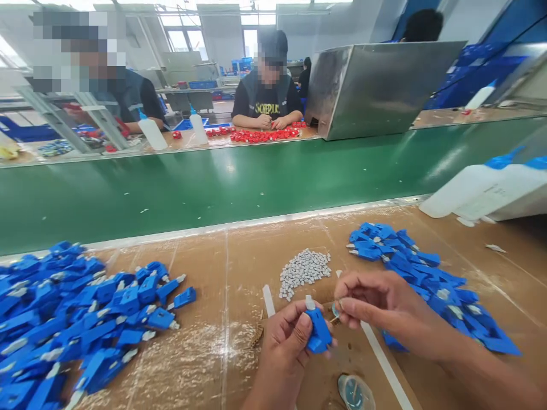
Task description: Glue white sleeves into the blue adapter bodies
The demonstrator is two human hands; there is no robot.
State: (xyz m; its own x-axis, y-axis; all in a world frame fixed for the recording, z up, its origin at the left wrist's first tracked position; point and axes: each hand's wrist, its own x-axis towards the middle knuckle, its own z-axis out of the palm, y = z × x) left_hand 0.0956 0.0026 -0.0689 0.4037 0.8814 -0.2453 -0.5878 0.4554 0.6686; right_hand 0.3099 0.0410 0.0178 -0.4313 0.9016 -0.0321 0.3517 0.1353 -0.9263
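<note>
My left hand [287, 336] is closed around a blue plastic part [318, 329] with a pale grey tip pointing up. Just to its right, my right hand [367, 304] has thumb and forefinger pinched together. Whatever small piece they may hold is too small to name. Beyond the hands lies a heap of small grey pieces [305, 270] on the brown tabletop. Thin brass-coloured pieces [257, 333] show partly behind my left hand. A small clear round dish [356, 393] with something bluish in it sits below my hands.
Blue parts with pale tips form a large pile [85, 319] at left and another pile [410, 262] at right. White bottles [478, 191] stand at the right edge. Across a green conveyor belt [222, 188], people sit near red parts [265, 134] and a metal box [380, 91].
</note>
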